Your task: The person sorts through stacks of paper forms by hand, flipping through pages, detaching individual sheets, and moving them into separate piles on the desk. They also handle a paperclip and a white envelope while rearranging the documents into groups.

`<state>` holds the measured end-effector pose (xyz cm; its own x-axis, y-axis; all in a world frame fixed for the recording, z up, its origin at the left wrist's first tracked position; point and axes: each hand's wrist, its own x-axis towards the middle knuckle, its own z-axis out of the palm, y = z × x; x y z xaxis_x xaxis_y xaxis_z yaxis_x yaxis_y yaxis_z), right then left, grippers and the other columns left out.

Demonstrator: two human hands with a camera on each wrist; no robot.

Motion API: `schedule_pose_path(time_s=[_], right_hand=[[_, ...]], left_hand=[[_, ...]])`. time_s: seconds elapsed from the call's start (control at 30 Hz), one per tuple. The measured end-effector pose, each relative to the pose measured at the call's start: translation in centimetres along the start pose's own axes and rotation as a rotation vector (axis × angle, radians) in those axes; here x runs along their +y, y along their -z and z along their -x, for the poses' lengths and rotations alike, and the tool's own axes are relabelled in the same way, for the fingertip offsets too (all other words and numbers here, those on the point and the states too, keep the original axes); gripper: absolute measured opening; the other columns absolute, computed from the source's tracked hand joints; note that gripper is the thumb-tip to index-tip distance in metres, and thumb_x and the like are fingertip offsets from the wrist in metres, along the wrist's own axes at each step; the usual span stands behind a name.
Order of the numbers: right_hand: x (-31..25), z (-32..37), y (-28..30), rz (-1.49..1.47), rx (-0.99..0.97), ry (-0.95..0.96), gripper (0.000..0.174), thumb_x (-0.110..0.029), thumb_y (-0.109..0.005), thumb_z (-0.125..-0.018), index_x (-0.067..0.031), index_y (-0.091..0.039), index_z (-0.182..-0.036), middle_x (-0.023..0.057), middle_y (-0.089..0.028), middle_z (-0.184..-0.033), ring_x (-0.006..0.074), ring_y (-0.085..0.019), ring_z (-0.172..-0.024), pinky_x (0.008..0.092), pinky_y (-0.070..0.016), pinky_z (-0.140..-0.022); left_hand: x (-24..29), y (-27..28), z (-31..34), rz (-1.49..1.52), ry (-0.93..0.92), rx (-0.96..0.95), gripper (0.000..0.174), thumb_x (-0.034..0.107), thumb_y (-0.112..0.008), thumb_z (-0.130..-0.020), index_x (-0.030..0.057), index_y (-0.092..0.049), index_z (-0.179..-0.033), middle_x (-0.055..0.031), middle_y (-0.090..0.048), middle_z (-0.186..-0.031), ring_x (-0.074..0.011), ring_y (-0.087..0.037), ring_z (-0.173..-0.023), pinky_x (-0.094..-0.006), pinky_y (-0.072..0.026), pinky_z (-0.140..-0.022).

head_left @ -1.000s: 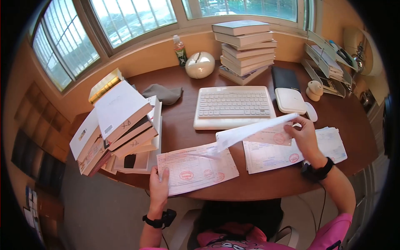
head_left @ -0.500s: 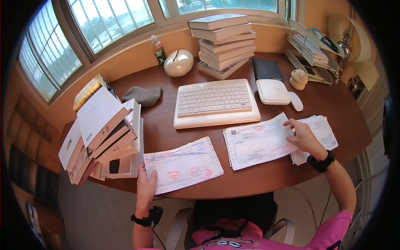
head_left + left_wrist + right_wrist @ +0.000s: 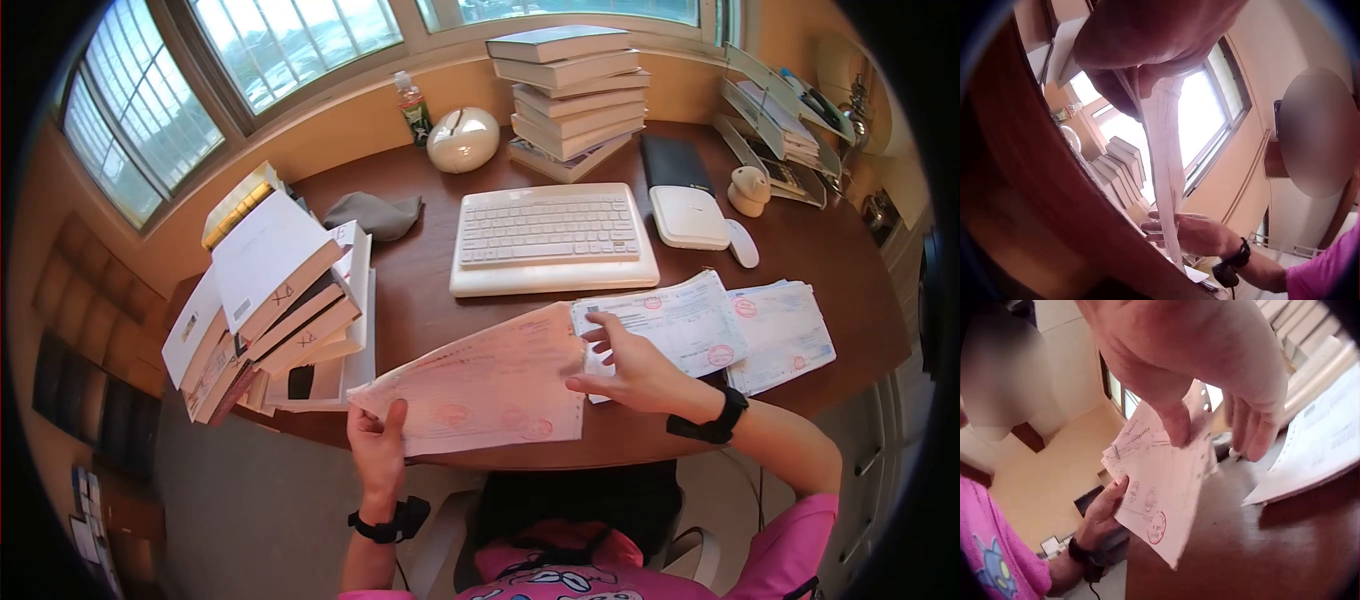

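Observation:
My left hand (image 3: 376, 448) pinches the left edge of several pinkish printed forms (image 3: 480, 390) with red round stamps, thumb on the near face. The forms are held up at a slant over the desk's front edge. At their right edge is my right hand (image 3: 645, 372), fingers spread and fairly straight. In the right wrist view its thumb (image 3: 1179, 428) lies against the stamped face, while the other fingers stand apart beyond the edge. Just past this hand, a pile of white-blue stamped forms (image 3: 690, 320) lies on the desk, with another pile (image 3: 785, 330) to its right.
Thick books (image 3: 275, 270) lean in a heap at the desk's left, beside a grey cloth (image 3: 375, 215). A white keyboard (image 3: 550, 228) sits mid-desk, before a tall stack of books (image 3: 570, 100). A white mouse (image 3: 742, 243) and a paper tray (image 3: 780, 135) are at the right.
My right hand laid a sheet on the middle pile, let go, and moved left to the forms in my left hand. Those forms are now raised and tilted up.

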<state>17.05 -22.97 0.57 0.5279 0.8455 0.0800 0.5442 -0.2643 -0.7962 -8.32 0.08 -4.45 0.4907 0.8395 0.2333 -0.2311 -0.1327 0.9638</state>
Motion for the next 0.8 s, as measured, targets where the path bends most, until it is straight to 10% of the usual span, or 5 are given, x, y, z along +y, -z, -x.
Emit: schedule_pose_path(time_s=[0.1,0.23,0.8], right_hand=[[-0.1,-1.9,-1.7,-0.371,-0.221,-0.179,0.042,-0.020,-0.076,-0.087,0.0001,-0.063,-0.121,0.0083,-0.070,-0.097,0.0144,-0.060,-0.079,0.0295,-0.0508,-0.078],[-0.1,-2.1,-2.2,-0.360,-0.168,-0.199,0.028,-0.007,-0.068,-0.091,0.0013,-0.066,-0.119,0.0068,-0.072,-0.097,0.0089,-0.060,-0.082,0.0270,-0.0507,-0.078],[0.9,-0.6,-0.9,-0.295,-0.007,-0.089,0.031,-0.003,-0.069,-0.090,0.0018,-0.065,-0.121,0.0049,-0.072,-0.102,0.0093,-0.060,-0.088,0.0277,-0.0503,-0.081]], left_hand=[[0.1,0.2,0.9,0.048,-0.019,0.024,0.037,0.006,-0.074,-0.090,0.0024,-0.053,-0.121,-0.0054,-0.067,-0.107,-0.0112,-0.063,-0.097,-0.0258,-0.0500,-0.088],[1.5,-0.6,1.3,-0.026,0.001,0.034,0.027,0.011,-0.071,-0.093,0.0016,-0.057,-0.114,-0.0010,-0.067,-0.097,-0.0060,-0.060,-0.086,-0.0203,-0.0467,-0.076],[1.9,0.0,1.2,-0.188,-0.024,0.051,0.011,-0.006,-0.077,-0.081,-0.0038,-0.069,-0.088,-0.0047,-0.072,-0.082,-0.0065,-0.061,-0.075,-0.0210,-0.0481,-0.072]])
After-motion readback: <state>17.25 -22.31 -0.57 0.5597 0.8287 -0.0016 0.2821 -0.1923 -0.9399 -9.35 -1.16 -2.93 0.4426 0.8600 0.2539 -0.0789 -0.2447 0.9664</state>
